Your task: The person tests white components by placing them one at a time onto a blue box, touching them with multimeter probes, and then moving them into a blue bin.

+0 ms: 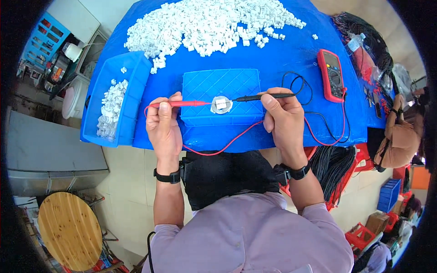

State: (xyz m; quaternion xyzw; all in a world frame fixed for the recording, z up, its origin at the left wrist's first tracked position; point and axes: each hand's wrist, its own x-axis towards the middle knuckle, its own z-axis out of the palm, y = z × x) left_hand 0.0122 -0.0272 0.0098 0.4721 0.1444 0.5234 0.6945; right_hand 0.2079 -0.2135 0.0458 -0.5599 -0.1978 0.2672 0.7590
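Observation:
My left hand (165, 125) pinches a red test probe (193, 103), its tip pointing right. In my right hand (286, 119) is a black test probe (255, 97), pointing left. Both tips meet at a small white block (221, 104), one from each side; whether they touch it is too small to tell. The block lies on a round pale pad (214, 108) on top of an upturned blue plastic box (221, 79). A red multimeter (332, 75) with a dark screen sits to the right, joined to the probes by red and black leads.
A large heap of small white parts (200, 27) covers the back of the blue-covered table (291, 54). At left, a blue bin (129, 98) holds more of them. Beyond the table's right edge are dark cable bundles (334, 164) and another person's arm (392, 118).

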